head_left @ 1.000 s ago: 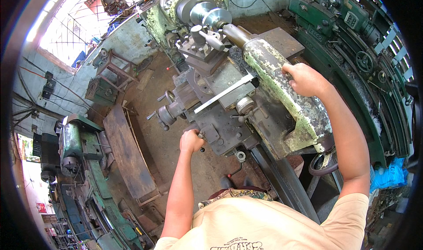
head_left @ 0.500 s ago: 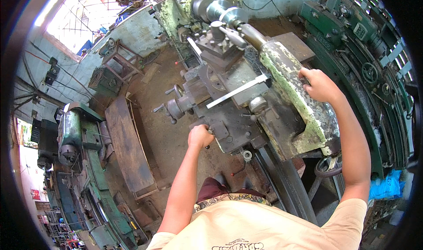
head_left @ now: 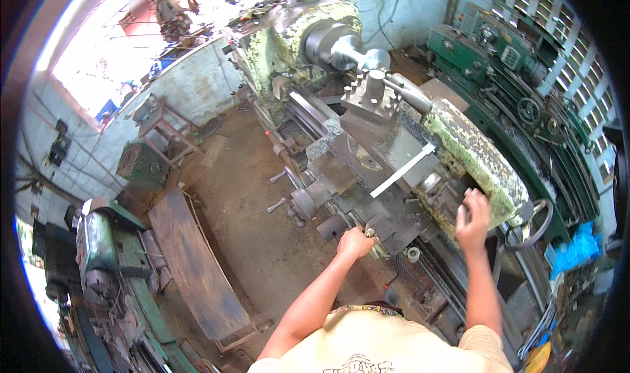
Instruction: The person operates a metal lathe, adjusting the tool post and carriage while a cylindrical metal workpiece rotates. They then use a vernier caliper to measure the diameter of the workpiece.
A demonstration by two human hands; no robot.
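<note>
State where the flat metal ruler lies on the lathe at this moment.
In the head view, the ruler lies slantwise on the lathe carriage, right of centre, above the left hand and up-left of the right hand.

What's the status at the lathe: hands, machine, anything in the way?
Left hand gripping a handle on the lathe carriage. Right hand flat on the tailstock. Flat metal strip lying across the carriage.

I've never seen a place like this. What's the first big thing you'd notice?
The huge old lathe fills the middle, its paint flaking pale green. The left hand grips a handle on its front, and the right hand rests by the tailstock. A rusty bench stands on the floor at left.
</note>
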